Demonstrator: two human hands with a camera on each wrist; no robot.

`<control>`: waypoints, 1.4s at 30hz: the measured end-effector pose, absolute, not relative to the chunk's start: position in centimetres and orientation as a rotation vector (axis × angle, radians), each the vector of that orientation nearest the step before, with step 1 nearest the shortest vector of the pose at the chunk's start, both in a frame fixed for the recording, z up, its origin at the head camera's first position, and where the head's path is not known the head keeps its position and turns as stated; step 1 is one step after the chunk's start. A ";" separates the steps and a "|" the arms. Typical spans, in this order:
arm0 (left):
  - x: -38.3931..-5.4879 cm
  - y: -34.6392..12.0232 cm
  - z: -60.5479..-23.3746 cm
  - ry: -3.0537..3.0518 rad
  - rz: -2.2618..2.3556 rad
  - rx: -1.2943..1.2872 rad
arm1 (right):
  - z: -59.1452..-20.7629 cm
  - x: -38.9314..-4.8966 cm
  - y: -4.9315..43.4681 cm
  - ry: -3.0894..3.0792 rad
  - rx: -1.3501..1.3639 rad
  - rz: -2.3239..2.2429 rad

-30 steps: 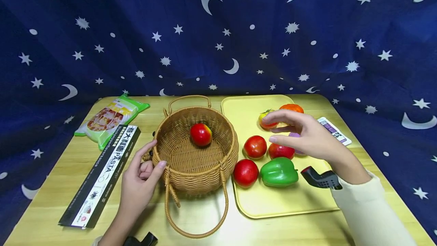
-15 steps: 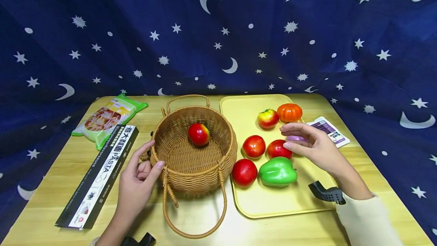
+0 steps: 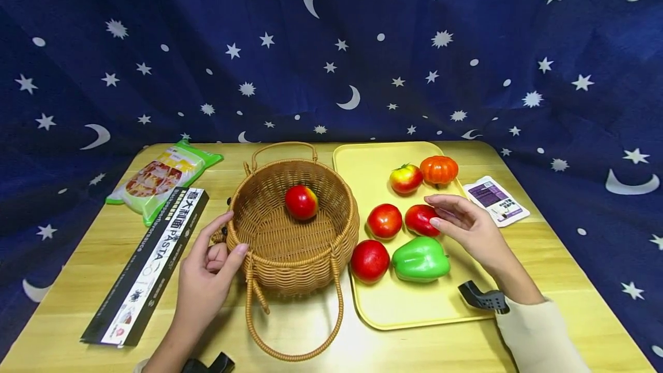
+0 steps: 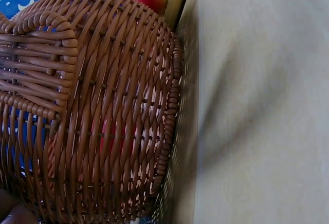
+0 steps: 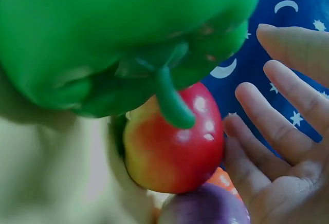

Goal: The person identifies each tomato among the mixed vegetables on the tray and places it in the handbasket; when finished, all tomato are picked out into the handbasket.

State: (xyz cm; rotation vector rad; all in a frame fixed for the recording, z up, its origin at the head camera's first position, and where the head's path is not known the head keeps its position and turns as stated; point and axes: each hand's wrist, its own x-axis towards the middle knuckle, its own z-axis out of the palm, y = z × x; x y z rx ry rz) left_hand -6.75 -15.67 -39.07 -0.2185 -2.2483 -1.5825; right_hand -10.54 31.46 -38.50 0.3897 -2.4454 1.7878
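My left hand (image 3: 204,272) holds the near left side of a round wicker basket (image 3: 295,278), thumb and index finger at its rim. One red-and-yellow fruit (image 3: 301,202) lies inside the basket. Over the yellow tray (image 3: 409,315), my right hand (image 3: 473,232) reaches beside a smooth red apple-like fruit (image 3: 420,220), fingertips right at its far side. In the right wrist view its fingers (image 5: 277,124) are spread next to that fruit (image 5: 175,147). Close to the wrist camera is a green bell pepper (image 5: 128,44). A purple round thing (image 5: 205,206) appears below the fruit.
Also on the tray are a red tomato-like fruit (image 3: 384,221), a dark red round fruit (image 3: 370,261), a yellow-red tomato (image 3: 406,179) and an orange pumpkin (image 3: 439,170). A white-purple packet (image 3: 497,200) lies rightward. At left are a pasta box (image 3: 147,266) and green-edged food bag (image 3: 163,180).
My right hand has come down and nearer over the tray, from above the fruits to beside the apple-like fruit. The left hand stays at the basket.
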 end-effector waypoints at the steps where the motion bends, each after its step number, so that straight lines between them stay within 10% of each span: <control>1: -6.8 -15.6 -39.0 -2.249 -1.583 -0.220 | -38.6 -10.5 31.5 -2.444 0.391 1.773; 42: -6.6 -15.8 -39.1 -2.252 -1.591 -0.228 | -41.1 -10.6 30.7 -2.650 0.168 1.563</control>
